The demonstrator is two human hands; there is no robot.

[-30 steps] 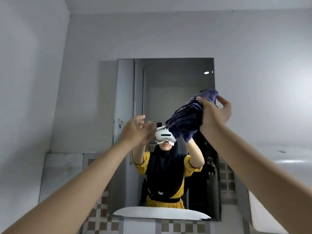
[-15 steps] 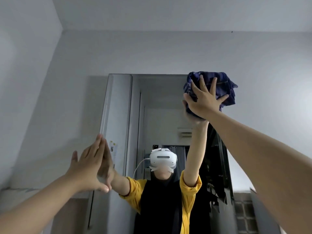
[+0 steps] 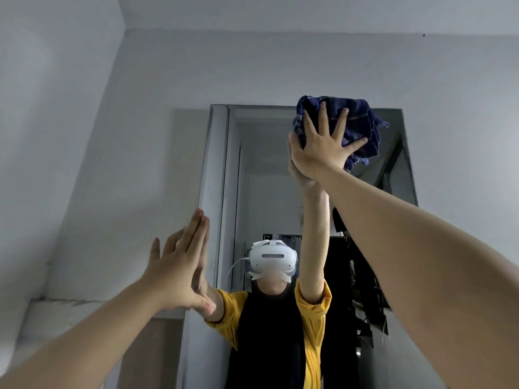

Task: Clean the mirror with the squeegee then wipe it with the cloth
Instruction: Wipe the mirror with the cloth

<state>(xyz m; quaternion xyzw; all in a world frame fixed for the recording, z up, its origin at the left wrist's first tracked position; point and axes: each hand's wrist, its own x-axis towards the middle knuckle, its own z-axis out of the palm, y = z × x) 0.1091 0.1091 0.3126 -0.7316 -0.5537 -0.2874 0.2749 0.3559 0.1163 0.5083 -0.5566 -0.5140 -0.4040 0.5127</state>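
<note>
A tall frameless mirror (image 3: 266, 164) hangs on the grey wall straight ahead. My right hand (image 3: 323, 147) presses a bunched dark blue cloth (image 3: 356, 122) flat against the mirror's top edge, right of its middle, fingers spread over the cloth. My left hand (image 3: 179, 273) rests flat, fingers together, against the mirror's left edge at mid height and holds nothing. No squeegee is in view. The mirror reflects me in a yellow and black top with a white headset.
Grey walls meet in a corner at the left (image 3: 118, 80). A pale ledge or tile edge (image 3: 70, 307) runs along the left wall below my left hand. The ceiling (image 3: 309, 12) lies close above the mirror.
My right hand has carried the cloth up from the middle of the mirror to its top edge and slid it a little left. My left hand opened flat against the mirror's left edge.
</note>
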